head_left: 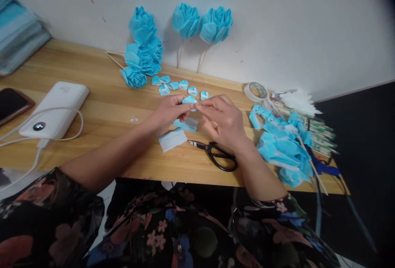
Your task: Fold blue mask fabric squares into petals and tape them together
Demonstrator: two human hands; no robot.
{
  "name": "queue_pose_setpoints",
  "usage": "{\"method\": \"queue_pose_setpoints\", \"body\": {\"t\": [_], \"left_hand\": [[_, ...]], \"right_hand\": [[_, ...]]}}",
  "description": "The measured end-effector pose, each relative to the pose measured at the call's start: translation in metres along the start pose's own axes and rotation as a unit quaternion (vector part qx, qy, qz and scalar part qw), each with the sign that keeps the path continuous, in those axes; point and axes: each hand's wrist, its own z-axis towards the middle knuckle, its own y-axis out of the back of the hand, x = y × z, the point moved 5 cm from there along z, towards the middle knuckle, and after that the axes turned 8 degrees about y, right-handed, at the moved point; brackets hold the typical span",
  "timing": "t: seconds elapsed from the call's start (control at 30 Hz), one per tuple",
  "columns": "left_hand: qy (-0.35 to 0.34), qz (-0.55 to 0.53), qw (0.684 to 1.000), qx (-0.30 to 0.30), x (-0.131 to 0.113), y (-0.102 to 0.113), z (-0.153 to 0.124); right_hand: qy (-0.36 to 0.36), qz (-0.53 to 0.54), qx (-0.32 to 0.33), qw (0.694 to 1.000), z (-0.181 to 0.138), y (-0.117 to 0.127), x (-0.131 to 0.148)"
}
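My left hand point(168, 114) and my right hand point(224, 122) meet over the wooden table point(101, 107), both pinching one small folded blue paper piece point(189, 100) between their fingertips. Just below the hands lie a flat blue paper strip point(187, 124) and a pale paper sheet point(172, 139). Black scissors point(216, 153) rest on the table under my right wrist. A row of small folded blue pieces point(179, 85) lies just beyond my hands.
Finished blue paper flowers point(143, 50) on sticks lean on the wall, two more flowers point(202, 23) beside them. A tape roll point(255, 92), a blue paper pile point(282, 144) and sticks lie at right. A white power bank point(55, 109) with cable and a phone point(10, 103) sit at left.
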Motion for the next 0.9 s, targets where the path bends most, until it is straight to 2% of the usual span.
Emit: {"method": "queue_pose_setpoints", "body": {"t": [0.1, 0.17, 0.23, 0.3, 0.4, 0.57, 0.77, 0.9], "left_hand": [[-0.003, 0.030, 1.000, 0.005, -0.002, 0.000, -0.001], [-0.013, 0.048, 0.999, 0.020, -0.004, -0.002, -0.003], [-0.021, 0.068, 0.997, 0.028, -0.006, -0.004, -0.005], [-0.022, 0.090, 0.995, 0.033, -0.006, -0.006, -0.006], [-0.027, 0.118, 0.992, 0.040, -0.006, -0.008, -0.006], [-0.053, 0.133, 0.989, 0.043, -0.003, -0.007, -0.005], [-0.025, 0.037, 0.996, 0.078, -0.002, -0.006, -0.004], [-0.031, 0.068, 0.996, 0.057, -0.004, -0.009, -0.006]], "right_hand": [[-0.078, 0.075, -0.038, 0.993, -0.002, 0.004, -0.012], [-0.155, 0.160, -0.063, 0.973, -0.005, 0.004, -0.023], [-0.217, 0.262, -0.043, 0.940, -0.009, -0.004, -0.032], [-0.248, 0.345, -0.002, 0.905, -0.011, -0.012, -0.034], [-0.267, 0.385, 0.022, 0.883, -0.012, -0.019, -0.033], [-0.278, 0.385, 0.023, 0.880, -0.012, -0.026, -0.031], [-0.277, 0.384, -0.036, 0.880, -0.012, -0.025, -0.036], [-0.271, 0.395, -0.059, 0.876, -0.011, -0.025, -0.033]]}}
